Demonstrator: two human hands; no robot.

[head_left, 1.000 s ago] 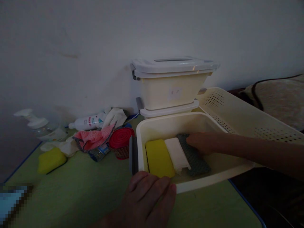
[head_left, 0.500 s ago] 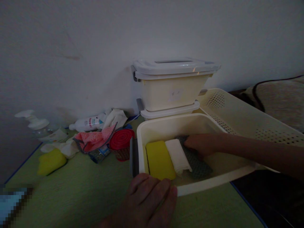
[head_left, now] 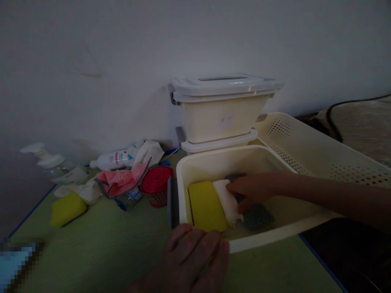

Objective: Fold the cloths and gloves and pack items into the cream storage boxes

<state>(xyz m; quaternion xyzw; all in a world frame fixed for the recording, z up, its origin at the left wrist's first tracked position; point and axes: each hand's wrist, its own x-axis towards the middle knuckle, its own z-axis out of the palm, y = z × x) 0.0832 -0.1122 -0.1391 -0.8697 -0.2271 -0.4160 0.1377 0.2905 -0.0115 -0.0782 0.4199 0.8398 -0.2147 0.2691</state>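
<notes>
1. White folded cloth [head_left: 224, 197] is now what the right hand [head_left: 255, 188] touches; half a second ago that hand is on the grey-green cloth [head_left: 259, 217] to its right.
2. Thumb and forefinger of the right hand stand apart at the white cloth's right edge; whether they pinch it, I cannot tell.
3. That cloth lies inside the cream bin [head_left: 256, 243], between the yellow sponge [head_left: 207, 206] on the left and the grey-green cloth on the right. Its near end looks more rumpled than it does a moment ago, probably from this contact.
4. Grey-green cloth shows only at its far and near ends, the right hand covering its middle. My reading is that attention passes from this piece to the white one, within the same row.
5. Yellow sponge looks unchanged, flat against the bin's left side.
6. Left hand [head_left: 197, 252] stays as it is, clamped on the bin's near left rim, which seems to steady it on the green table [head_left: 106, 248].
</notes>
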